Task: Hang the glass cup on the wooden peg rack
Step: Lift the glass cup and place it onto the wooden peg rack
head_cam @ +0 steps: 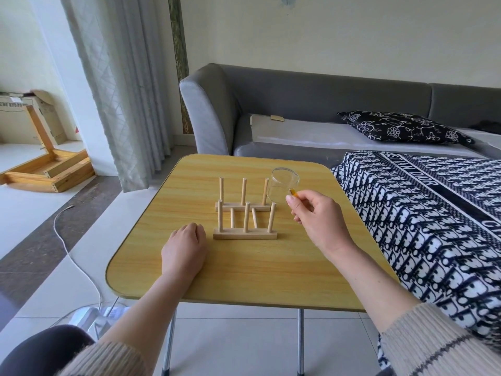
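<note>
A clear glass cup (283,184) with a yellow handle hangs in the air, tilted with its mouth turned down and toward me, just right of the far right peg. My right hand (315,218) pinches its handle between thumb and fingers. The wooden peg rack (245,234) stands mid-table: two base bars, each with upright pegs. None of its pegs carries anything. My left hand (185,246) rests on the yellow table (244,272), fingers curled under, just left of the rack's near bar.
A grey sofa (311,104) with a black patterned cushion (401,127) stands behind the table. A black-and-white patterned blanket (433,226) lies close along the table's right edge. A curtain (122,90), an upturned wooden stool (48,166) and a floor cable (76,256) are to the left.
</note>
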